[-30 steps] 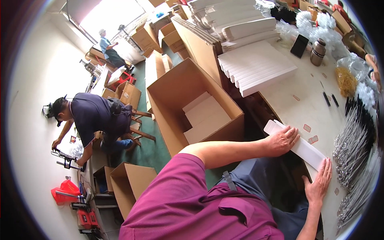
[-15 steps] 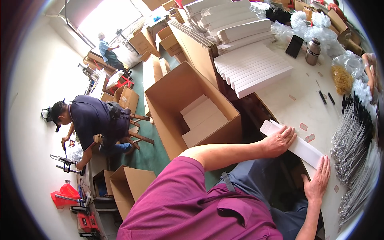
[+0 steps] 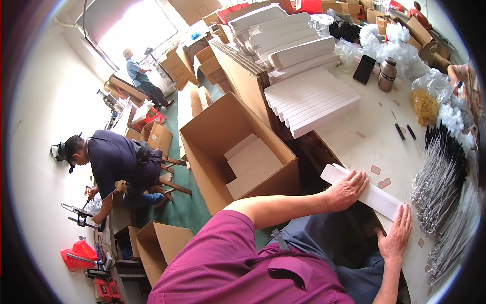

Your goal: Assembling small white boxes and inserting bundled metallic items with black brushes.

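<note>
A long, narrow white box [image 3: 378, 200] lies at the near edge of the worktable, slanting from upper left to lower right. My left hand [image 3: 348, 191] is over it near its far-left end, fingers together across its top; a flap sticks out beyond them. At the opposite end my right hand [image 3: 396, 237] holds the box, its fingers along the end and the thumb spread on the near side. Small reddish-edged labels [image 3: 383, 183] lie beside the box. Farther back, a row of similar white boxes [image 3: 311, 99] sits on the table, below stacked white cartons [image 3: 291, 40].
An open cardboard box [image 3: 202, 147] with white boxes inside stands to my left. Bundled wire-handled brushes [image 3: 438, 187] lie right, near a steel flask [image 3: 388, 75], a phone [image 3: 364, 69], two black-handled tools [image 3: 400, 131] and yellow rubber bands [image 3: 424, 107]. Co-workers [image 3: 119, 162] work at the left.
The whole view has shifted slightly. Both hands keep nearly the same hold on the white box. At the left, the co-worker's hands have moved a little at the bench device.
</note>
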{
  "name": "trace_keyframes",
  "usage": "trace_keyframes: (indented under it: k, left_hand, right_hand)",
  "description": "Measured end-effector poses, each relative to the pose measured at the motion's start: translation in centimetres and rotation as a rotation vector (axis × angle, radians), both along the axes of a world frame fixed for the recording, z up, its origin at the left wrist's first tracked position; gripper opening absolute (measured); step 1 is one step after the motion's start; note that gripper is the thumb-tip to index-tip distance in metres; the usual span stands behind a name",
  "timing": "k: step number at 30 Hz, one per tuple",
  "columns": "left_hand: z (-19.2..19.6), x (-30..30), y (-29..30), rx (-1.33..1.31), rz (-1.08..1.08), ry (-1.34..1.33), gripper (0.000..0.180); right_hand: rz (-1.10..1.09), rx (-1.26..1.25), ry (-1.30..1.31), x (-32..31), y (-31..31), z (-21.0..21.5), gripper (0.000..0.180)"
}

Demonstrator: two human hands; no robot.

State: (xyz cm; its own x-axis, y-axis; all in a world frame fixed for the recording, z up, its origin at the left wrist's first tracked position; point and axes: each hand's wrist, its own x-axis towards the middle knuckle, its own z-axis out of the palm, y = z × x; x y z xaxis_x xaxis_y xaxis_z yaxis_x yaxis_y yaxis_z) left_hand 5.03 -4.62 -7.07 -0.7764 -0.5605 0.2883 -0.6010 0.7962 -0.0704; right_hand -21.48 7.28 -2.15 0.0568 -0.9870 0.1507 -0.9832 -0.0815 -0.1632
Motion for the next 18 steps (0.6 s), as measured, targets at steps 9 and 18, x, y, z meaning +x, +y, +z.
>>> trace_keyframes:
  k: [9,18]
  left_hand:
    - [0.44,0.03,0.03,0.005,0.03,-0.016,0.07]
    - [0.77,-0.34,0.46,0.065,0.056,-0.004,0.072]
  right_hand:
    - [-0.002,0.014,-0.022,0.05,-0.29,0.1,0.112]
    - [0.016,-0.019,0.002,0.34,-0.12,0.66,0.111]
